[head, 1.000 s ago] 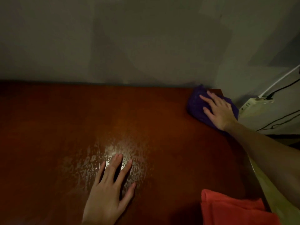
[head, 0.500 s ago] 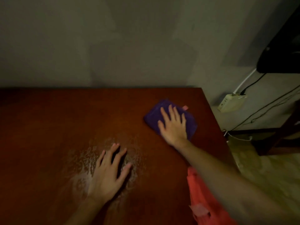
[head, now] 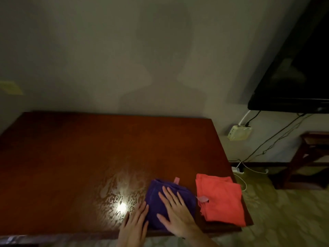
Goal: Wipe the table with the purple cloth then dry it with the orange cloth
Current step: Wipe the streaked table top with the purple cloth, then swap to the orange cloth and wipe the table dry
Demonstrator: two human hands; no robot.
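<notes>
right hand (head: 175, 213): fingers flat, pressing purple cloth (head: 160, 200) near table (head: 71, 157) front edge | left hand (head: 135, 225): fingers straight, touching cloth's left side | orange cloth (head: 220, 198): front right corner, folded

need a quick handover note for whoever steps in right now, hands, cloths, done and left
Right hand: flat, fingers straight, pressing the purple cloth at the table's near edge.
Left hand: open, resting on the table beside that cloth.
Orange cloth: folded, untouched, near right corner.
Done: wiping is under way.
Left: wet streaks show left of the purple cloth; finish wiping, then dry with the orange cloth.
</notes>
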